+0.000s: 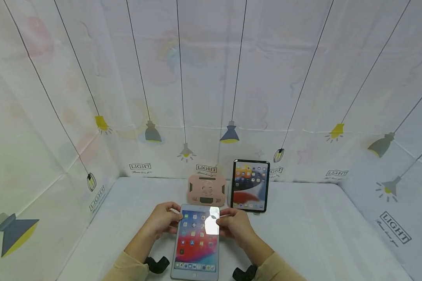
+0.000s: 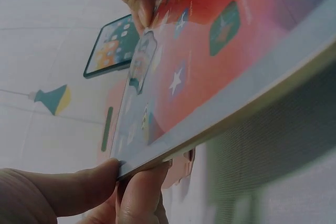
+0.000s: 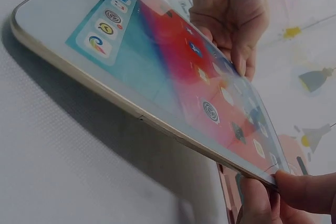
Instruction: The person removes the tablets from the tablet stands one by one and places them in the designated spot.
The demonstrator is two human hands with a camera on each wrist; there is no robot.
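White tablet lies between the two hands at the near middle of the white tabletop, screen up, its home-button end towards the person; the wrist views show its far end raised off the surface, while I cannot tell whether the near end touches down. The left hand pinches the left long edge near the far end, thumb on the front and fingers beneath, and the right hand grips the opposite edge in the same way. The step in hand looks like a two-handed lift or tilt, judging by that slope. The next move probably calls for raising both sides evenly, or bringing the tablet to the pink case just past its far end; the pinch is at one end only, so the near end could drag or swing. That case, which may lie flat or lean back, stands directly in the way of any forward push. Beside it, just beyond the right hand, a black-framed tablet stands upright with its screen lit, and could be knocked by a wide sweep. Behind both hangs a white backdrop printed with lamps.
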